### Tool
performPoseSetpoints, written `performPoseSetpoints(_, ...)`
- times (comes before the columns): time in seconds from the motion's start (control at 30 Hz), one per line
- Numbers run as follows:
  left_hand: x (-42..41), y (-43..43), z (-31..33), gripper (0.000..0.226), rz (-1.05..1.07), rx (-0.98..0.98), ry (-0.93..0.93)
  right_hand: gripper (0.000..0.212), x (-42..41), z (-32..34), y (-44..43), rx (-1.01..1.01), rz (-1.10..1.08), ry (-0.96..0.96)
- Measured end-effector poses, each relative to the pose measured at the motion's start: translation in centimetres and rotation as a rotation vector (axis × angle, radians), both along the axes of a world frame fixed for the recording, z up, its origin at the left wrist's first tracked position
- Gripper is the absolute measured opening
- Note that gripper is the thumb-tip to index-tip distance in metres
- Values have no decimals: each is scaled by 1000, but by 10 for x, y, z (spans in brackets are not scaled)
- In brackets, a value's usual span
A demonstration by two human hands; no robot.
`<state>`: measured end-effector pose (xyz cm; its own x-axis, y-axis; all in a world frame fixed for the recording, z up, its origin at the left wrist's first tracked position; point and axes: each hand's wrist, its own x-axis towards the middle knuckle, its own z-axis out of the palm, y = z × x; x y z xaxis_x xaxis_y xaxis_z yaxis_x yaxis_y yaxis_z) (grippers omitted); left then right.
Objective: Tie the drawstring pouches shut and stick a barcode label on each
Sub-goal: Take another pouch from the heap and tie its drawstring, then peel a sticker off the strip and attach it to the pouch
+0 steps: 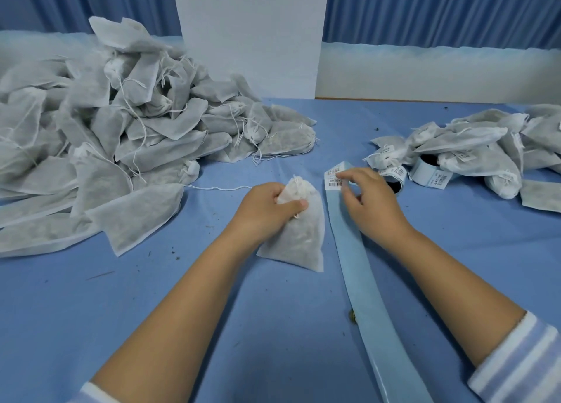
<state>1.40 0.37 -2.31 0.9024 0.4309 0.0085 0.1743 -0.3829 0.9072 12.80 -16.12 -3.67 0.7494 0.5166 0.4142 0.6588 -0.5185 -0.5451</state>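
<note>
- The left grip [267,205] was closed around the neck of one pouch [299,241], thumb pressed across the front. The pouch's lower end rested on the blue bench [212,311], just left of the backing strip [367,281].
- The pouch's neck looked gathered, with the drawstring bunched at the top, so tying seemed done for this one. The step in hand was probably labelling.
- The right grip [370,196] hung over the far end of the strip with its fingers loosely curved and parted. The index fingertip was at the barcode labels [334,178], and it appeared to hold nothing yet.
- The next move likely called for lifting one label's edge and peeling it clean from the strip. It would then be pressed flat on the pouch's face while the left grip steadied the fabric.
- A large heap of unlabelled pouches [106,144] lay to the left, and a smaller pile of labelled pouches [485,150] lay to the right beside two label rolls [428,175]. Much of the task appeared to remain.
</note>
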Motion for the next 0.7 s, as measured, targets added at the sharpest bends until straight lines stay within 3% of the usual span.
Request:
performPoseSetpoints(0.13,-2,-4,-4,26,-111,284,-9,31,9,-12,-3,-356,19,-18)
performPoseSetpoints(0.33,-5,-11,-13,10,-492,529,15,22,1,-1,-7,-306,107,16)
performPoseSetpoints(0.47,-3,-10,-16,25,-507,561,96,22,1,-1,-8,-319,85,36)
performPoseSetpoints(0.7,-3,-11,-16,29,-495,548,105,28,4,-3,-9,-305,22,51)
